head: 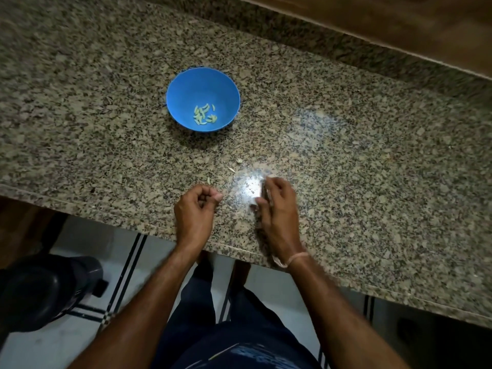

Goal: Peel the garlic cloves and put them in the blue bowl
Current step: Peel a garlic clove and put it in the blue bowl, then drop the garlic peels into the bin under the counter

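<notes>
- Centrally, as landmark: round blue plastic bowl (203, 83), upright on the speckled grey-brown granite countertop (346, 155).
- Inside the bowl, at its bottom and toward the near wall: pale peeled garlic cloves (204, 115), touching in 1 loose cluster.
- Nearer than the bowl and a little to its right: 3 small pale scraps of garlic skin (239, 161), scattered on the stone, apart from one another.
- Straight nearer than the bowl, close to the counter's front edge: left hand (195, 209), fingers clenched into the palm, thumb tip pressed against the forefinger. Impossible to tell whether anything is pinched inside.
- Nearer than the bowl and to its right, near the left hand but not touching it: right hand (277, 206), motion-blurred, fingers bent down toward the stone beside a bright patch of glare. Pale smears at the fingertips, unclear whether clove, skin or glare, so grasp impossible to tell.
- On the right wrist: thin pale thread band (295, 259).
- Far beyond the bowl and to its right: brown wooden strip (372, 22) along the counter's back.
- Well nearer than the bowl and to its left, below counter level: dark round bin (40, 288) on a white tiled floor (66, 344) with black stripes.
</notes>
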